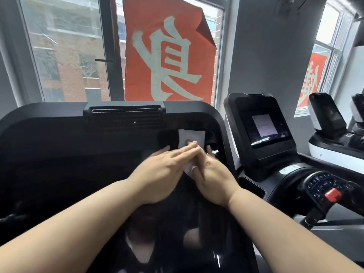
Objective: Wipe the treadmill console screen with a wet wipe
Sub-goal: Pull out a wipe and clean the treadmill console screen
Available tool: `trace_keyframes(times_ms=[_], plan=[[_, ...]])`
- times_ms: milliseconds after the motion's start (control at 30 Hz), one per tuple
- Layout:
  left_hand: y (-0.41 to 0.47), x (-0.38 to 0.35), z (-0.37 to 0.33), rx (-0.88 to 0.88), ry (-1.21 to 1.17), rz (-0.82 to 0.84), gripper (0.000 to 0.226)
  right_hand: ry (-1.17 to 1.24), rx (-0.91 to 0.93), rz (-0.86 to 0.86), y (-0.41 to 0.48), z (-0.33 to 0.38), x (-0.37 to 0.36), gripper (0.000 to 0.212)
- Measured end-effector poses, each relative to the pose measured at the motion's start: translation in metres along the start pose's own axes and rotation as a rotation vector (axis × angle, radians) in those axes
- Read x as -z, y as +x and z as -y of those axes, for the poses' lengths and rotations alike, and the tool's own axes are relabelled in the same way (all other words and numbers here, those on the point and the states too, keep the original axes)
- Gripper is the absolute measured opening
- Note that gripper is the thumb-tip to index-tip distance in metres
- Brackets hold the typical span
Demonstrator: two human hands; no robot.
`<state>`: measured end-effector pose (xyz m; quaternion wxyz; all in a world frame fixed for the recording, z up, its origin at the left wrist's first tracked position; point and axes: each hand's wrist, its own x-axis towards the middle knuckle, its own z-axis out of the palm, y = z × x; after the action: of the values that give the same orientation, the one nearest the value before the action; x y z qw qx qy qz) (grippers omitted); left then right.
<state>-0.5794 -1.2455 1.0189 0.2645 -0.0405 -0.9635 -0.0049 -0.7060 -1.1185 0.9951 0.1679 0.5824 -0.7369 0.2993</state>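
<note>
The treadmill console screen is a large glossy black panel that fills the lower left and middle of the head view. A white wet wipe lies flat against its upper right part. My left hand and my right hand meet over the wipe's lower half, fingers stretched forward and pressed onto it. A fold of the wipe shows between the two hands. The upper part of the wipe sticks out beyond my fingertips. Both forearms reach in from the bottom corners.
A second treadmill console with a lit screen stands to the right, with a keypad and red stop button below it. A red banner hangs in the window behind. More machines stand at the far right.
</note>
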Motion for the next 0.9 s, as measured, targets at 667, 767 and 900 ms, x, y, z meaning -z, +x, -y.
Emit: trace_keyframes(times_ms=[667,767,900], plan=[[0.051,-0.033,0.007,0.027,0.719,-0.005,0.058,1.032,-0.472,-0.307,-0.081,-0.06,-0.008,0.039],[0.066,-0.043,-0.016,0.165,0.62,-0.019,0.06,1.074,-0.5,-0.312,-0.08,-0.061,-0.01,0.041],[0.003,-0.097,-0.076,-0.138,0.426,0.088,0.055,0.989,-0.493,-0.272,-0.086,-0.065,-0.01,0.042]])
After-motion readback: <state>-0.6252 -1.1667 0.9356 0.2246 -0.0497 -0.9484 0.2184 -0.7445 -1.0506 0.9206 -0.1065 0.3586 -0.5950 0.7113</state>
